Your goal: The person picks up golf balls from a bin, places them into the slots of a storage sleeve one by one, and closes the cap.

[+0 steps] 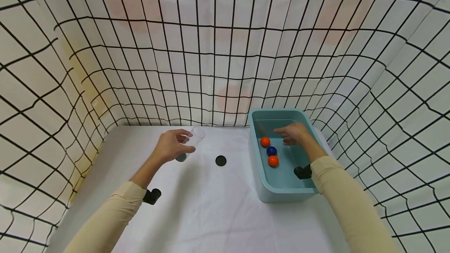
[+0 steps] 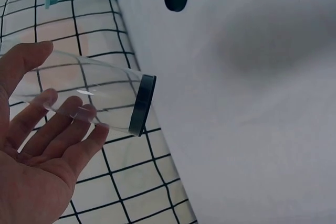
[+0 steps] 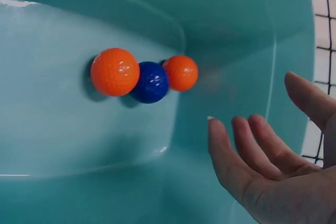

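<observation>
My left hand [image 1: 171, 145] grips a clear tumbler-like container [image 2: 113, 90] with a black base [image 2: 142, 105], thumb on one side and fingers on the other. It is tilted above the white table, and I see nothing inside it. My right hand [image 1: 294, 132] is over the teal bin [image 1: 260, 179], fingers apart and only loosely bent, holding nothing. Two orange golf balls [image 3: 115, 72] and one dark blue ball [image 3: 150, 82] lie in a row on the bin's floor, apart from that hand.
A flat black disc [image 1: 220, 161] lies on the white tabletop [image 1: 225, 206] between the left hand and the bin. Black netting [image 1: 211, 61] over white walls encloses the back and both sides of the table.
</observation>
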`<state>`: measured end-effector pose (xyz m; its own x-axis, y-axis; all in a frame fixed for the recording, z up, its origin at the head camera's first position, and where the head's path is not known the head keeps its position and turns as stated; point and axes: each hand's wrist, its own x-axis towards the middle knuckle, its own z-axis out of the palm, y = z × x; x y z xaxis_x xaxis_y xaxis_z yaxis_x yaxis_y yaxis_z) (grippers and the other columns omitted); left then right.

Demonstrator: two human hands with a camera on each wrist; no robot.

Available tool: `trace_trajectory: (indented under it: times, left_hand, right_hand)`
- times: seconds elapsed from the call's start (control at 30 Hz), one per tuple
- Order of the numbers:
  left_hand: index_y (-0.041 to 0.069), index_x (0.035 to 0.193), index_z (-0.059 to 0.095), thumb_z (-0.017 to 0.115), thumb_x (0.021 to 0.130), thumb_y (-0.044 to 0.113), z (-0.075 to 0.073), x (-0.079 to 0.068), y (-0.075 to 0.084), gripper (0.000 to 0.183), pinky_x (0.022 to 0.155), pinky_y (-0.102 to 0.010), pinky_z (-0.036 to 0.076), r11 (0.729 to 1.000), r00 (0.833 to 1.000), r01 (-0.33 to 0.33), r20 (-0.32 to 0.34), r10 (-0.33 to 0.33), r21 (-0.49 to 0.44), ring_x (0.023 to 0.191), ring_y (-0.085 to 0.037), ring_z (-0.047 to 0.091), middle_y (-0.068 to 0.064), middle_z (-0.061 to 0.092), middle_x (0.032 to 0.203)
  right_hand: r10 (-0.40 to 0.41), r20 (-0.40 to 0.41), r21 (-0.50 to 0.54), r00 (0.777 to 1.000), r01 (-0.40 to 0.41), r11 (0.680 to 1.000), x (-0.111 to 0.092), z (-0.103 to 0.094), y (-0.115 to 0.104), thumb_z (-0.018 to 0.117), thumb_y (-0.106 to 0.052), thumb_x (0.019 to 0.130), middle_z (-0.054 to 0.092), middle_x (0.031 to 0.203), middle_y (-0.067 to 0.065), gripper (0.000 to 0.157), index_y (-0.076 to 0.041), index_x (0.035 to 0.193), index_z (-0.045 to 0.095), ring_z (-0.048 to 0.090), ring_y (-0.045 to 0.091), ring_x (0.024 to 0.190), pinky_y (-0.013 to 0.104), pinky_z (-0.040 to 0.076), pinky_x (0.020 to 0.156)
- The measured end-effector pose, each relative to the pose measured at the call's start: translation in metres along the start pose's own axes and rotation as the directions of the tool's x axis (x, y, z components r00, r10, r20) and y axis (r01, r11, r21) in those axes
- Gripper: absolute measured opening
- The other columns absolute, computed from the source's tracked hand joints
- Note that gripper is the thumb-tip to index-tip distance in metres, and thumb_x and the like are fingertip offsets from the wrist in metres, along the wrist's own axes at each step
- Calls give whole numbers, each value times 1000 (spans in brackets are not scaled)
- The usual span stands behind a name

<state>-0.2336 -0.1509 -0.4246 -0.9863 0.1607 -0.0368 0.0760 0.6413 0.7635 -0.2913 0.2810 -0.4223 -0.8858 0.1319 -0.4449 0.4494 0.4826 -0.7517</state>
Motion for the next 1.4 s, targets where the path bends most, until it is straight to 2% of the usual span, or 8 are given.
trace_trajectory:
  times: [0.1,0.23,0.33,0.47,0.7,0.87,1.03,1.4]
  left_hand:
    - [7,120,70,84,80,25,1,0,0,46,86,-48,59,1000,1000,-1,-2,1,12,114,-38,68,-20,73,118]
    - [7,119,70,84,80,25,2,0,1,45,85,-47,60,1000,1000,0,-6,0,17,114,-38,69,-20,73,118]
    - [7,119,71,84,80,24,4,-1,1,45,83,-46,60,1000,1000,-3,-4,3,30,113,-37,69,-20,73,117]
    - [8,117,72,85,79,24,6,0,0,44,81,-45,60,998,1000,-17,-9,18,56,110,-36,70,-19,74,114]
    - [10,118,73,84,79,26,11,1,1,43,79,-43,60,997,1000,-27,-7,27,71,109,-35,70,-18,74,114]
    - [10,120,73,84,80,26,12,-1,2,44,81,-43,59,997,999,-33,10,33,76,111,-36,69,-17,74,116]
    - [11,120,74,84,80,26,12,-2,2,44,77,-39,59,996,999,-37,16,36,83,106,-32,70,-16,75,113]
    - [8,119,69,86,78,25,15,-1,-1,48,71,-35,60,997,1000,-22,2,22,74,102,-31,73,-17,75,111]
  right_hand:
    - [93,22,-5,995,-93,996,7,0,4,68,-32,97,48,149,31,70,7,148,41,59,41,127,41,55,99]
    - [166,110,-28,980,-164,986,17,0,14,63,-30,100,43,152,30,62,5,147,44,53,41,133,38,56,97]
    - [220,197,-46,955,-215,975,24,1,22,57,-26,103,40,153,31,59,6,150,41,51,41,133,38,54,101]
    - [284,256,-60,924,-278,959,29,4,33,56,-23,103,43,148,32,59,8,150,38,59,36,118,39,54,101]
    - [362,217,-70,907,-355,932,31,13,47,61,-24,101,59,125,29,56,13,139,46,68,31,96,39,57,96]
    - [360,213,-59,908,-356,933,30,20,54,64,-23,98,61,119,29,53,14,134,50,70,34,99,42,57,95]
    - [346,237,-61,908,-341,938,27,26,54,67,-24,97,59,118,28,53,11,133,48,69,36,100,44,57,95]
    - [389,253,-75,886,-383,921,40,35,56,69,-19,96,59,106,26,42,9,121,52,72,34,89,42,59,89]
